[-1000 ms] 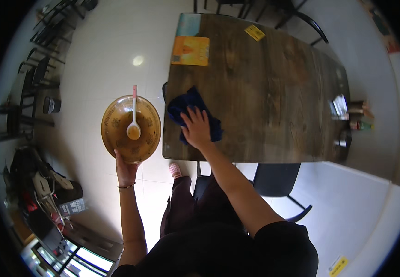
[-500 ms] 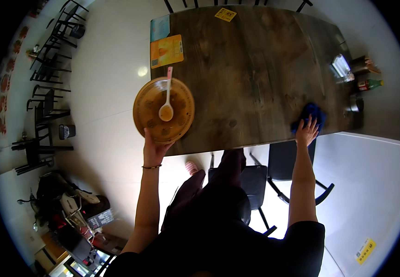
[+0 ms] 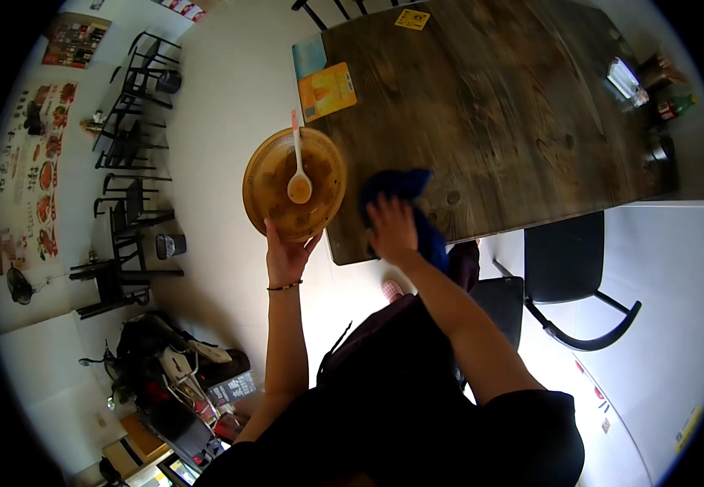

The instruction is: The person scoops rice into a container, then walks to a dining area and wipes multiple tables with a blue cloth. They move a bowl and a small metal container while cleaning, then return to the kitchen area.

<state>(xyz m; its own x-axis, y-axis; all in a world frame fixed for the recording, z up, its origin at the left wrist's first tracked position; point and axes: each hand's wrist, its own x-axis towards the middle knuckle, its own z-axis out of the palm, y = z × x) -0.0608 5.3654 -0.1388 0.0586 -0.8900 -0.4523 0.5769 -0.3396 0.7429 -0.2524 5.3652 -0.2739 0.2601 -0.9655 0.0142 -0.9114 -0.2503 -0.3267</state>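
Observation:
At the table's near left corner, my left hand (image 3: 288,260) grips the rim of a wide brown bowl (image 3: 261,174) from below, fingers beneath and thumb on the rim. A white spoon (image 3: 299,188) with a pinkish handle end lies in it, its handle sticking past the far rim. My right hand (image 3: 392,229) is spread flat on a dark blue cloth (image 3: 404,183) on the wooden tabletop (image 3: 498,122), just right of the bowl. Part of the cloth hangs over the near edge under my wrist.
An orange mat (image 3: 327,91) lies at the table's left edge. A napkin box (image 3: 626,81) and a green bottle (image 3: 676,106) stand at the right end. Black chairs (image 3: 564,258) sit along the near side. More chairs and a scooter (image 3: 181,373) are to the left.
My right hand has swept the blue cloth from the table's right end leftward to beside the bowl. My left hand still holds the bowl and spoon. The view has turned left.

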